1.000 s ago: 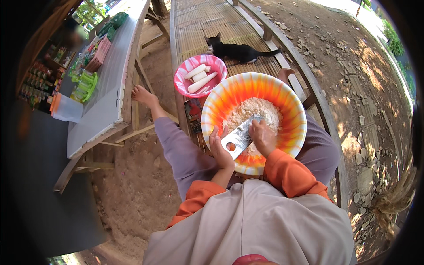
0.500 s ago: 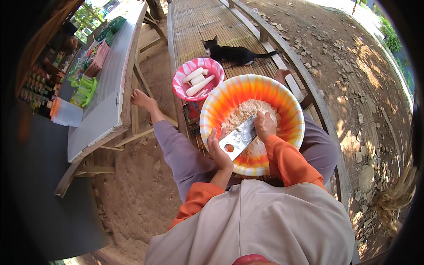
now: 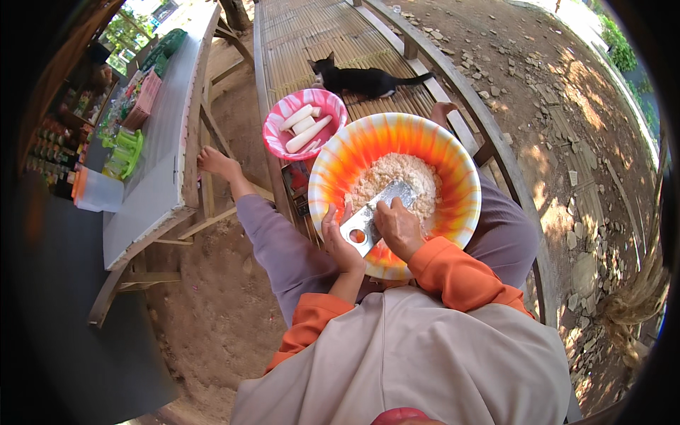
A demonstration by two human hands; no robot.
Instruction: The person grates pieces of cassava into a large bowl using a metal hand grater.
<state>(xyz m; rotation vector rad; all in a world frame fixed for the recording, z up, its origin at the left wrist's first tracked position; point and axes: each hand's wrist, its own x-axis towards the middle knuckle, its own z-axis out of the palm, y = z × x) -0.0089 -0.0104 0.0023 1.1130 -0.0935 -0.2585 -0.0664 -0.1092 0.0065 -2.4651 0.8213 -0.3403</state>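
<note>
A large orange, yellow and white bowl (image 3: 464, 166) rests between my legs, with a mound of pale, crumbly grated stuff (image 3: 407, 168) inside. Over it slants a flat metal grater (image 3: 365, 216) with a round hole in its near end. My left hand (image 3: 341, 241) is closed around that near end at the bowl's left side. Bent and pressed together, the fingers of my right hand (image 3: 398, 228) lie on the grater's rough face; whatever they hold is hidden beneath them. Beyond, a pink-and-white bowl (image 3: 270, 136) contains several peeled white roots (image 3: 308, 134).
A black cat with some white (image 3: 365, 81) is on the bamboo-slat bench (image 3: 301, 35) past the bowls. Along the right runs a wooden rail (image 3: 453, 78). A table (image 3: 152, 205) at left bears a clear box with an orange lid (image 3: 98, 190), a green rack (image 3: 126, 152) and a pink basket (image 3: 145, 99).
My right hand has slid down the grater toward me, from its far part to nearer the handle. The left hand keeps its hold. The whole view has shifted slightly.
</note>
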